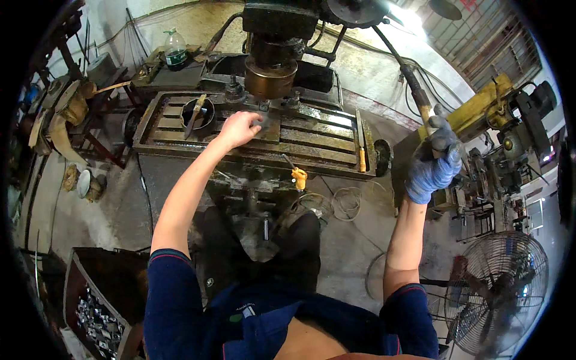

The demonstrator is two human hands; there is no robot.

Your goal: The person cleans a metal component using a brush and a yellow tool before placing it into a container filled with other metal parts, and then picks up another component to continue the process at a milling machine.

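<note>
My bare left hand (240, 129) is over the slotted machine table (318, 157), just in front of the brass-coloured spindle head (270, 78). Its fingers are curled in with the thumb against them; what they hold, if anything, is hidden. Out to the right, my right hand (437, 161), in a blue-grey work glove, is wrapped round the end of a long lever (418, 93) that slants down from the machine head. A round dark pot (207, 117) with a brush (195, 114) across it stands on the table left of my left hand.
A file with an orange handle (362, 159) lies at the table's right end. A yellow air gun (299, 178) hangs at the front edge. A bin (78, 270) with metal pieces stands lower left, a caged fan (498, 294) lower right. A plastic bottle (175, 51) stands at the back left.
</note>
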